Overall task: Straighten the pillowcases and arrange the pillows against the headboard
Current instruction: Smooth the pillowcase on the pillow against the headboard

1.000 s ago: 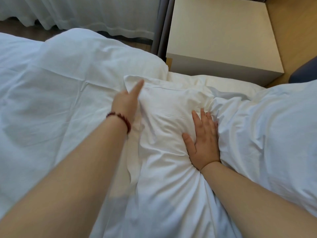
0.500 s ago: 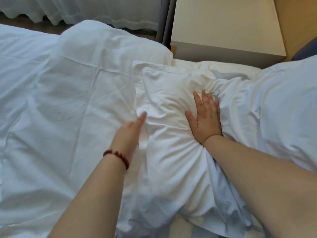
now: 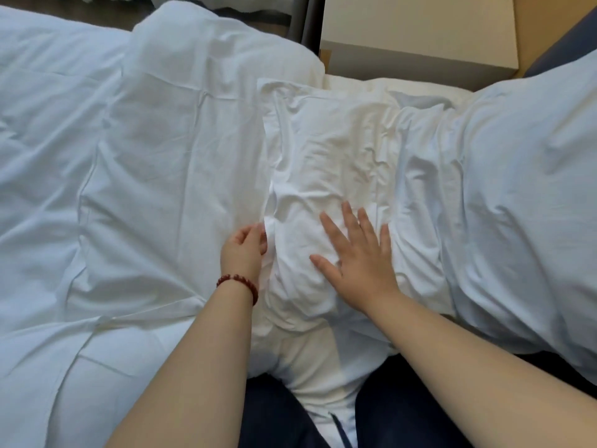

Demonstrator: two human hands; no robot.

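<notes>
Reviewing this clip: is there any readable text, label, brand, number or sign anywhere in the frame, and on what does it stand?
None. No text, label, brand, number or sign can be read in this view.
The crumpled pillowcase under both hands is plain white.
The duvet shows no tag or print.
The nightstand has bare, unmarked faces.
The red bead bracelet on the left wrist carries no lettering.
</notes>
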